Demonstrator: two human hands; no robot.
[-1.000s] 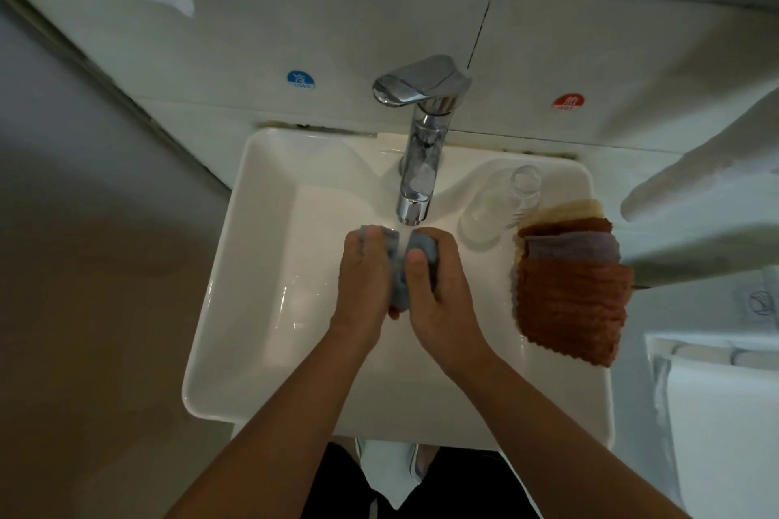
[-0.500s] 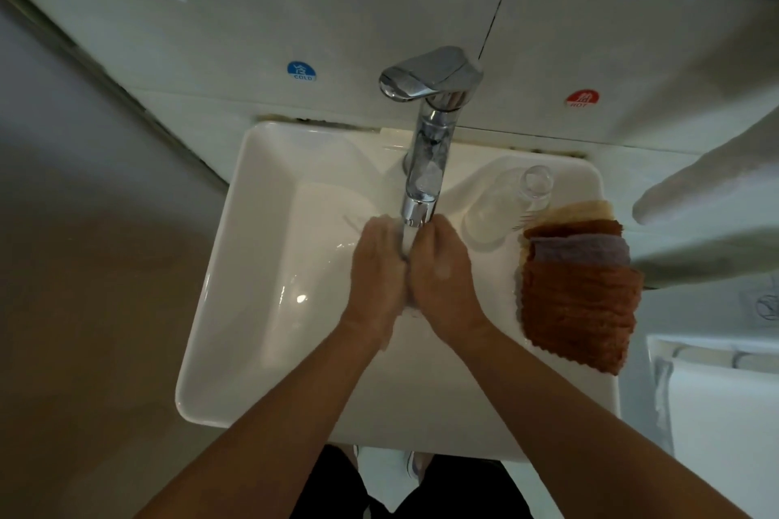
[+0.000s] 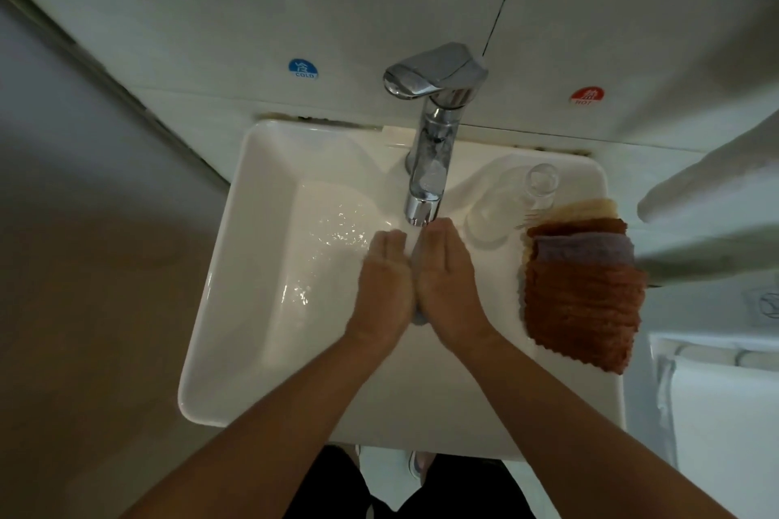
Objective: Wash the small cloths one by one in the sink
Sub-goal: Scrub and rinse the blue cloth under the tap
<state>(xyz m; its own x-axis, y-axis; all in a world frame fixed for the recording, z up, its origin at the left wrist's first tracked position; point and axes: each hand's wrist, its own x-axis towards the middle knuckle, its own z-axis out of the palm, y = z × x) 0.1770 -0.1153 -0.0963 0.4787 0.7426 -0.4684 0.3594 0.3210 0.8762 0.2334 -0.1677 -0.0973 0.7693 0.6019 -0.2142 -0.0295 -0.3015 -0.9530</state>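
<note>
Left hand [image 3: 385,287] and right hand [image 3: 447,278] are pressed palm to palm under the faucet [image 3: 425,198] spout, fingers straight, sandwiching a grey-blue cloth [image 3: 420,315]; only its lower edge shows at the wrists. Stacked cloths [image 3: 584,299] lie on the sink [image 3: 219,308] rim's right side, beside an overturned glass [image 3: 506,202].

The sink [image 3: 236,308] stands against the far wall, with the tap [image 3: 430,164] rising at the middle of its far rim and reaching out over the basin. Both hands are over the basin just near of the spout, the left hand [image 3: 385,287] pressed against the right hand [image 3: 447,287], with a bit of cloth [image 3: 419,317] showing between the wrists. On the sink's right rim lies a stack of cloths [image 3: 584,299], and a glass [image 3: 506,202] lies just far-left of the stack.
</note>
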